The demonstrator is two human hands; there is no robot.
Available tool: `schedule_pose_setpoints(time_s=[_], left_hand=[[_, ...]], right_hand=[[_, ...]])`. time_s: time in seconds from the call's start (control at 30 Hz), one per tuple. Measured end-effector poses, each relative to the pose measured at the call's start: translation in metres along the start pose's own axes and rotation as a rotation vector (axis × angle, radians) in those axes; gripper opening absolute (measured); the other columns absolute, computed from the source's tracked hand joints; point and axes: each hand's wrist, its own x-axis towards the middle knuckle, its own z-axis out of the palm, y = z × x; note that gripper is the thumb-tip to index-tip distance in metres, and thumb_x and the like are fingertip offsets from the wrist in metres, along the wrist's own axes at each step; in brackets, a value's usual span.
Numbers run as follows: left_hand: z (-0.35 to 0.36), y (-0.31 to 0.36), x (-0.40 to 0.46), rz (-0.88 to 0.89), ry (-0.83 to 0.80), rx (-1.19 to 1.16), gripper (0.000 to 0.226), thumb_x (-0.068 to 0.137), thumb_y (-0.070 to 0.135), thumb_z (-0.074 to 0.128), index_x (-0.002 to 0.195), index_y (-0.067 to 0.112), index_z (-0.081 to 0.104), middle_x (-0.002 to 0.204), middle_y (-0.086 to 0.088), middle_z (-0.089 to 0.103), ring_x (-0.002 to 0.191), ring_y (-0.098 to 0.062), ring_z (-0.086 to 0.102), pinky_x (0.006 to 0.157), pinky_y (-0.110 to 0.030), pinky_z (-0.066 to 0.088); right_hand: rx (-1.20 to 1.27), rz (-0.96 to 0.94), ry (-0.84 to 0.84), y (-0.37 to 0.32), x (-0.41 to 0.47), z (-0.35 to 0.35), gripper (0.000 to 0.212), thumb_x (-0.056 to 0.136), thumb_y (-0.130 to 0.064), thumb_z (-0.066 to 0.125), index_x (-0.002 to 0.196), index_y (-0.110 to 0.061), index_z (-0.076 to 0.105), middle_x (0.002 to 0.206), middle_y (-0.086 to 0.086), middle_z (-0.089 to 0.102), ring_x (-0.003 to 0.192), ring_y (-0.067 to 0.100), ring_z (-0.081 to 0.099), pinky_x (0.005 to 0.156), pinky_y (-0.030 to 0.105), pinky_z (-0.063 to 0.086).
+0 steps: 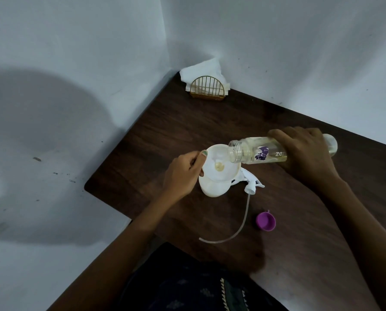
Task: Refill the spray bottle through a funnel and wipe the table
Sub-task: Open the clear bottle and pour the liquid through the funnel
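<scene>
Funnel point(219, 163) hides the spray bottle's point(212, 187) neck; left hand point(183, 173) grips its rim, right hand point(306, 151) clamps the tilted bottle point(261, 152).

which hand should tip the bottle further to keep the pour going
The right hand. It already grips the clear bottle, held nearly level with its open mouth over the funnel. The left hand is pinching the funnel rim to steady it on the spray bottle.
</scene>
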Motion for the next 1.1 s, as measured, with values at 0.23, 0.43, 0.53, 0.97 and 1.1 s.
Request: schedule_pose_setpoints(time_s=[0.23, 0.43, 0.53, 0.97, 1.1], left_hand=[[0.0005, -0.0006, -0.0002, 0.004, 0.002, -0.001, 0.039, 0.093, 0.048, 0.040, 0.065, 0.027, 0.056, 0.053, 0.010, 0.058, 0.056, -0.011, 0.058, 0.064, -0.046, 0.051], [-0.0006, -0.0008, -0.0009, -0.001, 0.002, -0.007, 0.040, 0.092, 0.049, 0.040, 0.066, 0.024, 0.058, 0.054, 0.007, 0.059, 0.056, -0.010, 0.057, 0.064, -0.043, 0.051], [-0.0005, -0.0002, -0.0005, 0.004, 0.001, -0.004, 0.039, 0.092, 0.049, 0.040, 0.065, 0.026, 0.058, 0.054, 0.007, 0.059, 0.056, -0.010, 0.057, 0.064, -0.042, 0.051], [0.0001, -0.0017, -0.0005, -0.013, -0.001, 0.001, 0.043, 0.091, 0.051, 0.039, 0.071, 0.021, 0.061, 0.056, 0.006, 0.061, 0.057, -0.011, 0.059, 0.065, -0.044, 0.052], [0.0000, -0.0021, -0.0006, -0.005, 0.001, 0.003, 0.041, 0.091, 0.053, 0.038, 0.064, 0.028, 0.056, 0.056, 0.006, 0.061, 0.057, -0.011, 0.058, 0.065, -0.045, 0.052]], right_hand=[[-0.004, 0.002, 0.012, 0.0014, 0.0003, 0.0007, 0.056, 0.062, -0.018, 0.086, 0.110, -0.014, 0.056, 0.091, 0.013, 0.066, 0.078, 0.034, 0.061, 0.071, 0.042, 0.041], [-0.004, 0.001, 0.002, 0.0003, 0.0001, 0.0007, 0.058, 0.061, -0.017, 0.087, 0.110, -0.013, 0.057, 0.091, 0.013, 0.066, 0.078, 0.033, 0.061, 0.071, 0.041, 0.040], [-0.003, 0.002, 0.007, 0.0000, 0.0002, 0.0002, 0.057, 0.061, -0.017, 0.087, 0.109, -0.013, 0.057, 0.091, 0.013, 0.066, 0.078, 0.033, 0.062, 0.071, 0.040, 0.040], [-0.004, -0.007, 0.014, 0.0010, -0.0001, 0.0013, 0.060, 0.060, -0.017, 0.088, 0.110, -0.014, 0.056, 0.092, 0.013, 0.066, 0.078, 0.033, 0.062, 0.071, 0.040, 0.041], [-0.007, -0.007, 0.013, 0.0012, 0.0002, 0.0004, 0.059, 0.060, -0.018, 0.087, 0.109, -0.015, 0.056, 0.091, 0.013, 0.066, 0.078, 0.033, 0.062, 0.071, 0.040, 0.040]])
